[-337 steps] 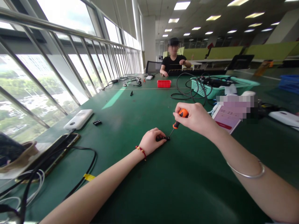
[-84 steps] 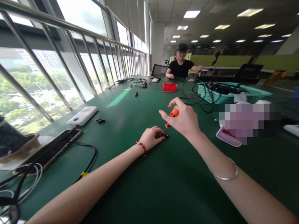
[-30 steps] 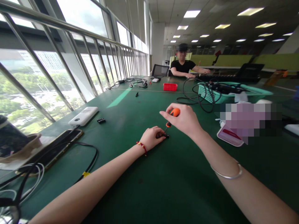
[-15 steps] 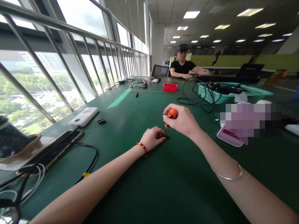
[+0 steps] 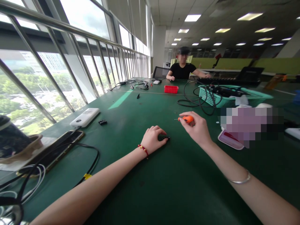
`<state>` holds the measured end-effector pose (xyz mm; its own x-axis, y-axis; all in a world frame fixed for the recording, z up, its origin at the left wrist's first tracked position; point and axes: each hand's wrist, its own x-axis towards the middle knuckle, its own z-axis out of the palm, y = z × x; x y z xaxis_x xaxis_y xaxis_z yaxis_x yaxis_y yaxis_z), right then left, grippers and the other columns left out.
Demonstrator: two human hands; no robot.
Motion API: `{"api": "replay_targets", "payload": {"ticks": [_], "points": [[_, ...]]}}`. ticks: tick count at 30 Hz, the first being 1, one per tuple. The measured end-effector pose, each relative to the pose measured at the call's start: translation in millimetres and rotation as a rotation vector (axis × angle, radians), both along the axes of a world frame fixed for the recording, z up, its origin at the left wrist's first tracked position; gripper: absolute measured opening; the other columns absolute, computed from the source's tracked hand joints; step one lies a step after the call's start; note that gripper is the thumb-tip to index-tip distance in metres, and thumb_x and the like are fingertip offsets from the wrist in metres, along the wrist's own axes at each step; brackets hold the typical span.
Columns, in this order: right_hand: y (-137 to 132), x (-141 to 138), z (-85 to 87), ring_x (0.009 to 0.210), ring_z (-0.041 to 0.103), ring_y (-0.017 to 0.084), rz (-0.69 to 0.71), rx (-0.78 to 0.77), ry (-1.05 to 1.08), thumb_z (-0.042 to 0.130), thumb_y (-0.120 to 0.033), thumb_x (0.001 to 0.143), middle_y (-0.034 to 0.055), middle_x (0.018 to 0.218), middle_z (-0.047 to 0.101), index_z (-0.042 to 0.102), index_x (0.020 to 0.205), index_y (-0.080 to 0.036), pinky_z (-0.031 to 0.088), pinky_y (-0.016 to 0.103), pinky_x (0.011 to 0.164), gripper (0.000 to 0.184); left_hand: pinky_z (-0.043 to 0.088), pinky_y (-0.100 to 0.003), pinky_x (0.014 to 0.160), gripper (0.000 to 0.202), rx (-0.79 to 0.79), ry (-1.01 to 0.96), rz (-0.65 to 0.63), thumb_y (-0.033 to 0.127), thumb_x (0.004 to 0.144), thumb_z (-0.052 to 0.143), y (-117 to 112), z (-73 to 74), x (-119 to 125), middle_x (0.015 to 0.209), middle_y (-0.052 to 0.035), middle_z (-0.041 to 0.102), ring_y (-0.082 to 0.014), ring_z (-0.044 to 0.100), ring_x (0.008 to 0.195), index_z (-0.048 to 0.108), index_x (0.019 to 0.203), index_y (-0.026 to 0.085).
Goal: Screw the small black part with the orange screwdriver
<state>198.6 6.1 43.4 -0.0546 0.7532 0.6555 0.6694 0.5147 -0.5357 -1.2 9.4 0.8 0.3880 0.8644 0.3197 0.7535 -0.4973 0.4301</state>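
My left hand (image 5: pixel 153 137) rests on the green table with its thumb and fingers curled around a small black part (image 5: pixel 167 137). One end of that part sticks out between the fingertips; the rest is partly hidden, so its kind is unclear. To the right, my right hand (image 5: pixel 198 127) is raised above the table and closed on a screwdriver (image 5: pixel 187 119). The tool has an orange and black handle, and its thin shaft points left, apart from the black part. A similar small black piece (image 5: pixel 102 122) lies to the left of my hands.
On the left are a white power bank (image 5: pixel 84 117), a phone (image 5: pixel 55 150) and cables. A red tray (image 5: pixel 171 89) stands farther back. At right are a teal basket (image 5: pixel 254 93) holding black cables and a pink-edged case (image 5: pixel 231 140). A person (image 5: pixel 182 70) sits at the far end.
My right hand has moved right, lifting the screwdriver off the black part and tipping it from upright to nearly level. My left hand stays in place, its fingers slightly looser. The far person's hand has shifted.
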Motion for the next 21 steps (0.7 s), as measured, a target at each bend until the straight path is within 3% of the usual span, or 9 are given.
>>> {"api": "replay_targets", "payload": {"ticks": [3, 6, 9, 12, 15, 21], "points": [[5, 7, -26.6, 0.059, 0.055, 0.011, 0.002, -0.074, -0.247, 0.054, -0.035, 0.085, 0.0028, 0.093, 0.068, 0.065, 0.110, -0.024, 0.041, 0.025, 0.058, 0.029, 0.044, -0.036, 0.086, 0.018, 0.027, -0.030, -0.015, 0.032, 0.081, 0.061, 1, -0.9, 0, 0.097, -0.0054, 0.064, -0.0217, 0.056, 0.094, 0.070, 0.090, 0.020], [7, 6, -40.9, 0.071, 0.060, 0.014, -0.027, -0.173, -0.331, 0.050, -0.029, 0.086, -0.0005, 0.099, 0.069, 0.062, 0.110, -0.029, 0.040, 0.026, 0.060, 0.027, 0.044, -0.036, 0.087, 0.016, 0.034, -0.044, -0.032, 0.030, 0.082, 0.062, 2, -1.6, 0, 0.097, -0.0051, 0.064, -0.0213, 0.056, 0.094, 0.071, 0.089, 0.020], [4, -1, -44.9, 0.081, 0.061, 0.015, 0.028, -0.258, -0.333, 0.053, -0.024, 0.080, -0.0014, 0.102, 0.065, 0.061, 0.099, -0.027, 0.041, 0.025, 0.063, 0.021, 0.044, -0.036, 0.086, 0.013, 0.033, -0.045, -0.046, 0.028, 0.081, 0.063, 3, -2.2, 0, 0.096, -0.0050, 0.065, -0.0210, 0.056, 0.093, 0.072, 0.087, 0.020], [0, -9, -46.3, 0.077, 0.058, 0.016, 0.086, -0.322, -0.405, 0.061, -0.032, 0.075, 0.0000, 0.092, 0.059, 0.063, 0.093, -0.026, 0.042, 0.027, 0.066, 0.019, 0.044, -0.036, 0.086, 0.012, 0.039, -0.042, -0.057, 0.026, 0.081, 0.063, 4, -2.9, 0, 0.094, -0.0046, 0.065, -0.0207, 0.056, 0.091, 0.073, 0.086, 0.020], [-1, -12, -49.0, 0.077, 0.056, 0.016, 0.092, -0.315, -0.450, 0.062, -0.039, 0.077, 0.0008, 0.088, 0.055, 0.066, 0.093, -0.027, 0.042, 0.029, 0.071, 0.020, 0.045, -0.036, 0.085, 0.012, 0.044, -0.040, -0.068, 0.024, 0.080, 0.063, 4, -3.6, 0, 0.093, -0.0041, 0.066, -0.0205, 0.056, 0.090, 0.072, 0.087, 0.021], [0, -11, -54.1, 0.074, 0.055, 0.013, 0.094, -0.224, -0.443, 0.059, -0.032, 0.082, 0.0014, 0.089, 0.054, 0.067, 0.092, -0.025, 0.042, 0.026, 0.069, 0.014, 0.045, -0.035, 0.084, 0.011, 0.049, -0.046, -0.078, 0.022, 0.079, 0.065, 4, -4.0, 1, 0.091, -0.0028, 0.068, -0.0202, 0.057, 0.090, 0.070, 0.088, 0.020]]}}
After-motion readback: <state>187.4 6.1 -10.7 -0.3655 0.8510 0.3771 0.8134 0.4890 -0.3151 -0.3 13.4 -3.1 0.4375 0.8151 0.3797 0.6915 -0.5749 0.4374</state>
